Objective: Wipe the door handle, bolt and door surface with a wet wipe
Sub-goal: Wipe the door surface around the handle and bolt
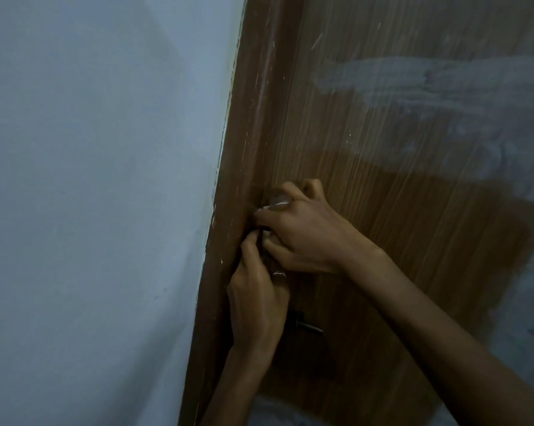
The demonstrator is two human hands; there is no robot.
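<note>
A brown wood-grain door (397,186) fills the right half of the view, with pale streaks and a darker patch beside my hands. My right hand (302,232) curls around a small white wet wipe (273,207) and presses it against the door's left edge, where a metal fitting is mostly hidden under my fingers. Just below, my left hand (256,299) has its fingers curled onto the same spot; a ring shows on one finger. Under the left hand a dark metal bolt or handle part (308,325) pokes out.
A pale blue-grey wall (99,195) covers the left half. The brown door frame (228,241) runs diagonally between wall and door, flecked with white paint chips. The light is dim.
</note>
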